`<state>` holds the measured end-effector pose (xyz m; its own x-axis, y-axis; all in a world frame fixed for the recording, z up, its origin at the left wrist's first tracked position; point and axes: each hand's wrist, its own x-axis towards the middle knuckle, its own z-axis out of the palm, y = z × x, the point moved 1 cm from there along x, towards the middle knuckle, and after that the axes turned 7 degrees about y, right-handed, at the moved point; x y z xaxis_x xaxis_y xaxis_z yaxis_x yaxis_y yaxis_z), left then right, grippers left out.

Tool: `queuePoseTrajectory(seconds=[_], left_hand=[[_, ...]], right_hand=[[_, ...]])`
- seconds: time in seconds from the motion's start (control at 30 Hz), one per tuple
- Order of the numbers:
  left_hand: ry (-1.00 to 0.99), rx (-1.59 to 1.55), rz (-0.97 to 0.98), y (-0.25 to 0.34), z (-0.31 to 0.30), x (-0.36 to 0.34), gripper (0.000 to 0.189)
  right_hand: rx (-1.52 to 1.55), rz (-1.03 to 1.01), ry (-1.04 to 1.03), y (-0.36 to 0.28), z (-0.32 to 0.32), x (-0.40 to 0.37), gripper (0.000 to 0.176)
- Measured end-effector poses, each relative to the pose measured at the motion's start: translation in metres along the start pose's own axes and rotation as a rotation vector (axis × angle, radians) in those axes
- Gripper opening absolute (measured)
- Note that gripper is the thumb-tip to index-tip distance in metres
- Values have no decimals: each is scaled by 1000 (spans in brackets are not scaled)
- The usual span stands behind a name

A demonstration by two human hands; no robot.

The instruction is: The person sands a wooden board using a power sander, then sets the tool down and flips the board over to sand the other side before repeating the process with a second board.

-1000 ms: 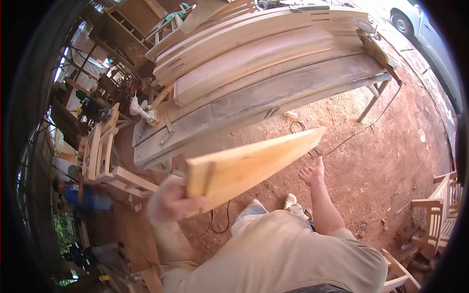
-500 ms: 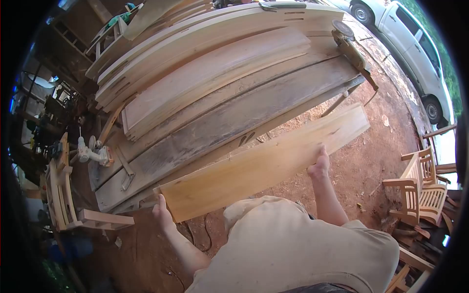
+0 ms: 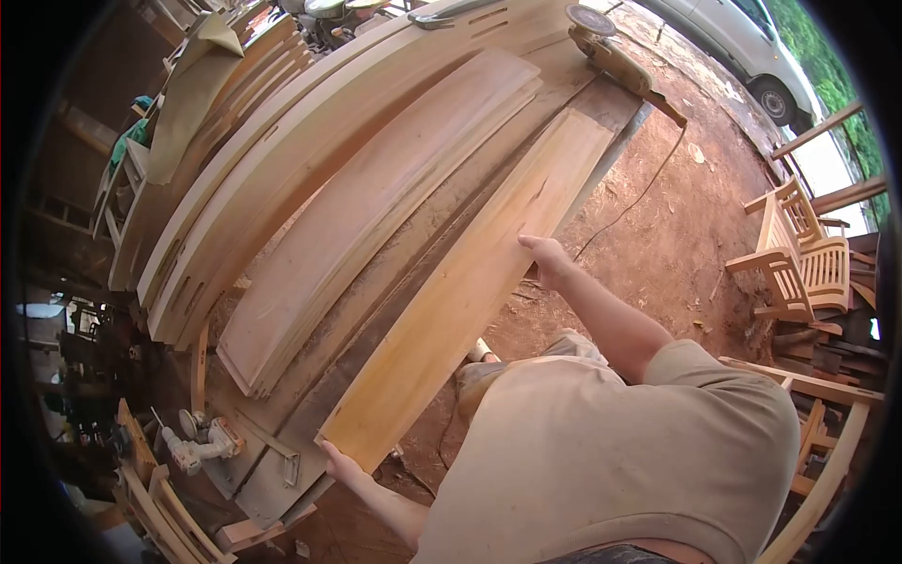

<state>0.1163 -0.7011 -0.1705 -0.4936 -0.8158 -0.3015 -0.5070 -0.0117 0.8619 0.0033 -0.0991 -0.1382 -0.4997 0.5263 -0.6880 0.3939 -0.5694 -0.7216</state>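
Observation:
A long, pale yellow-brown board [image 3: 451, 305] lies slanting over the front part of the workbench [image 3: 362, 362]. My left hand [image 3: 344, 464] grips its near left end, with the fingers partly hidden under the wood. My right hand [image 3: 545, 258] holds the near long edge past the middle, thumb on the top face. Beyond the board a stack of similar planks [image 3: 376, 202] rests on the bench, and long slotted beams [image 3: 254, 179] lie behind that stack.
At the bench's left end are a cordless drill [image 3: 199, 446] and a metal-ended wooden piece [image 3: 282, 449]. An angle grinder [image 3: 611, 58] sits at the far end, its cord trailing to the ground. Wooden chairs [image 3: 794, 249] stand at the right; a white vehicle [image 3: 733, 47] is beyond.
The board has moved forward from in front of the bench to over its front part, both hands still holding it. The view has turned, so the bench appears steeper.

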Motion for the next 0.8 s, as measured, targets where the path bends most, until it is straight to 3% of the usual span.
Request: queuePoseTrajectory(seconds=[0.07,0.1,0.17,0.2,0.27,0.33,0.4,0.43,0.5,0.6,0.67,0.73,0.8], left_hand=[[-5,196,133,2,8,21,77],[-9,202,136,15,10,20,77],[142,716,124,66,27,4,78],[145,715,127,74,44,-1,78],[249,765,557,82,78,-16,79],[76,879,422,72,132,-26,79],[164,1018,539,57,182,-60,80],[189,1001,529,62,191,-70,80],[70,968,486,76,206,-88,79],[144,975,570,61,226,-103,78],[140,954,530,67,234,-130,77],[124,938,481,58,243,-157,77],[223,962,466,50,256,-182,76]], right_hand=[[-333,128,-189,-22,-10,-6,51],[-328,132,-185,-37,-14,-11,51],[-926,90,-317,-63,-19,-18,52],[-923,88,-321,-67,-23,-18,52],[-970,-380,-240,-77,-21,-15,52],[-810,-640,-98,-77,-15,-7,55],[-1038,-1003,-35,-74,-9,4,72],[-1029,-1027,-54,-70,-4,10,72],[-1407,-987,-92,-60,1,27,91],[-1514,-1025,-197,-76,2,57,98],[-1482,-1064,-185,-104,-1,93,99],[-1373,-1075,-33,-143,-10,133,97],[-1394,-1092,-32,-184,-26,172,96]])
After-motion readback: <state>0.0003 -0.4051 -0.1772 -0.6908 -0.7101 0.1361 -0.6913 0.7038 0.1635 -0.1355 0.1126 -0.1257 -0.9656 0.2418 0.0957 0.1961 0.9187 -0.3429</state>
